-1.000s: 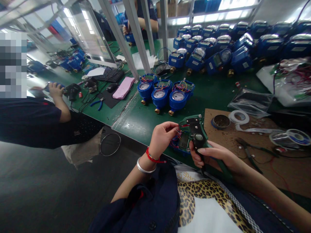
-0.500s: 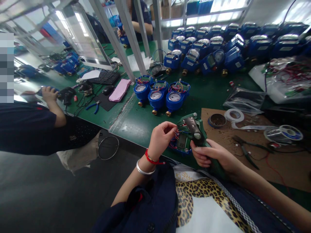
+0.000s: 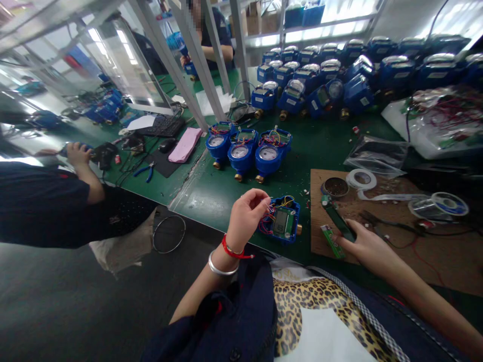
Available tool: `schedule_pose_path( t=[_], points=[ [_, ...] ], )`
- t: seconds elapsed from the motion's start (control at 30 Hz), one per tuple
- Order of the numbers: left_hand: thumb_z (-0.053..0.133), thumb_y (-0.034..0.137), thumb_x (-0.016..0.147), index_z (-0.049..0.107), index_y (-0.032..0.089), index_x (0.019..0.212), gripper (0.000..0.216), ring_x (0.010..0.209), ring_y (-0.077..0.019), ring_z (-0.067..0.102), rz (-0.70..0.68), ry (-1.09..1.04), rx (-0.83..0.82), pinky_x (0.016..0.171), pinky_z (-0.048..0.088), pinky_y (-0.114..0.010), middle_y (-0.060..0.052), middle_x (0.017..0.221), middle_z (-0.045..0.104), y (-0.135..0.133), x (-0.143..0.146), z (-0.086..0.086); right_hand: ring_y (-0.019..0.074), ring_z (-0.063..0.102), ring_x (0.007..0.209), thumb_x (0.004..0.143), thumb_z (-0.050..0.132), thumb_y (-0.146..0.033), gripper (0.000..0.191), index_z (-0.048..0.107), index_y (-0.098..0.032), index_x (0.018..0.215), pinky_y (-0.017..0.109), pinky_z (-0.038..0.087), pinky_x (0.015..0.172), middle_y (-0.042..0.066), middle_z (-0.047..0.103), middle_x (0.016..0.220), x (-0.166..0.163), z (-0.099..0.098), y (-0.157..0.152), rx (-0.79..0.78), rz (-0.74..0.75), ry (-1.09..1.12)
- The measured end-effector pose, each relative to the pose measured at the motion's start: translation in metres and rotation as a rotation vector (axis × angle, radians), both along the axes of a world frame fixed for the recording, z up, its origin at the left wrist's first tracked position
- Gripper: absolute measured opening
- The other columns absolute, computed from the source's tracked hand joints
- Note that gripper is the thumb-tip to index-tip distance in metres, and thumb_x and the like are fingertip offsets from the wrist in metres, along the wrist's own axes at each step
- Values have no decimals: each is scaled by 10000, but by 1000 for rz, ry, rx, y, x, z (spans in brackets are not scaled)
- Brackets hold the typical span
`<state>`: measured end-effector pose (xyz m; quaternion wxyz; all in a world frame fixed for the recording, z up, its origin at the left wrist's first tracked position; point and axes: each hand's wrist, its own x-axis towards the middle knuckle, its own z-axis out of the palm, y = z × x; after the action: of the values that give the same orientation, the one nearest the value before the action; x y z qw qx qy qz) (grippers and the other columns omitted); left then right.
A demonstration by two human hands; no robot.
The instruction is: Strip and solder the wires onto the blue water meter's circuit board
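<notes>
My left hand (image 3: 247, 213) is closed in a pinch on thin wires (image 3: 268, 218) at the left side of a blue water meter (image 3: 283, 221). That meter lies near the table's front edge, its circuit board and small display facing up and a brass fitting pointing right. Over the cardboard to the right, my right hand (image 3: 360, 244) is closed around a green wire stripper (image 3: 338, 218), seen with its two green arms apart. The hand partly hides the tool. Behind the meter, three open blue water meters (image 3: 238, 156) stand in a row with coloured wires showing.
Rows of blue meters (image 3: 313, 75) fill the back. On the cardboard (image 3: 320, 176) lie a round tin (image 3: 335, 187), white tape (image 3: 361, 178), cutters (image 3: 381, 226) and a solder spool (image 3: 439, 206). A co-worker's hand (image 3: 79, 153) is at far left; metal posts (image 3: 204, 65) rise behind.
My right hand has moved right with the wire stripper, away from the meter to the cardboard. The meter's board and display are now uncovered. My left hand keeps its pinch at the wires.
</notes>
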<state>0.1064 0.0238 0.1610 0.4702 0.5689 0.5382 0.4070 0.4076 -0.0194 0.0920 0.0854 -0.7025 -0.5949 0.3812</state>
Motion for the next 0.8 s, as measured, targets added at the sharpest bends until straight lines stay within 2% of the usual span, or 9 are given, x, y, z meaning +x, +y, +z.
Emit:
schedule_pose_path(
  t=[0.1, 0.2, 0.3, 0.4, 0.43, 0.5, 0.57, 0.7, 0.8],
  points=[
    [578, 335, 889, 611, 116, 913, 223, 791, -83, 539, -7, 191, 168, 732, 439, -208, -40, 917, 597, 7, -6, -3, 223, 534, 1077, 818, 502, -545, 566, 516, -165, 1237, 361, 406, 955, 53, 574, 1161, 16, -32, -9, 182, 110, -231],
    [560, 333, 906, 600, 123, 905, 214, 936, -91, 568, -68, 186, 160, 839, 442, -207, -26, 1068, 616, 17, -14, -7, 256, 530, 1098, 843, 469, -532, 587, 513, -155, 1291, 413, 408, 975, 70, 562, 1197, 29, -50, -10, 305, 174, -433],
    [525, 375, 930, 564, 128, 936, 251, 924, -79, 580, -135, 167, 51, 816, 446, -201, -15, 1135, 623, 23, -17, -8, 270, 501, 1155, 850, 473, -538, 623, 529, -121, 1310, 430, 382, 1033, 93, 541, 1242, 31, -45, -3, 454, 163, -472],
    [507, 401, 938, 538, 123, 955, 281, 842, -72, 577, -140, 160, 5, 758, 448, -201, -26, 1094, 643, 23, -16, -8, 221, 453, 1240, 876, 447, -559, 594, 557, -135, 1278, 381, 328, 1125, 57, 512, 1304, 12, -20, 0, 581, 138, -292],
    [508, 406, 937, 532, 120, 956, 288, 832, -74, 579, -129, 146, 1, 748, 450, -203, -32, 1084, 648, 23, -15, -8, 179, 445, 1261, 888, 434, -579, 585, 549, -168, 1288, 331, 325, 1143, 19, 497, 1333, 0, -10, -1, 560, 137, -176],
    [510, 417, 934, 529, 116, 958, 302, 825, -83, 585, -88, 132, 1, 736, 455, -209, -41, 1077, 651, 21, -12, -10, 114, 496, 1205, 895, 399, -650, 611, 505, -244, 1339, 263, 386, 1098, -44, 499, 1338, -28, 6, -5, 330, 126, 51],
    [511, 438, 931, 533, 121, 971, 320, 819, -92, 593, -35, 139, 9, 722, 460, -216, -41, 1071, 653, 18, -8, -12, 136, 452, 1266, 895, 320, -706, 762, 396, -189, 1450, 293, 375, 1117, -4, 454, 1393, -57, 15, -8, 150, 214, 172],
    [515, 477, 922, 565, 136, 982, 350, 822, -98, 600, 97, 206, 38, 716, 468, -216, -23, 1051, 655, 10, -3, -15, 173, 233, 1425, 910, 230, -706, 885, 234, -81, 1536, 333, 202, 1223, 48, 271, 1516, -95, 16, 1, 139, 246, 226],
    [521, 479, 920, 593, 138, 976, 353, 860, -99, 608, 184, 242, 54, 780, 472, -216, -17, 1049, 655, 1, -3, -13, 179, 320, 1382, 952, 216, -606, 748, 349, -103, 1490, 331, 237, 1198, 68, 358, 1467, -100, 16, 24, 205, 217, 327]
  ],
)
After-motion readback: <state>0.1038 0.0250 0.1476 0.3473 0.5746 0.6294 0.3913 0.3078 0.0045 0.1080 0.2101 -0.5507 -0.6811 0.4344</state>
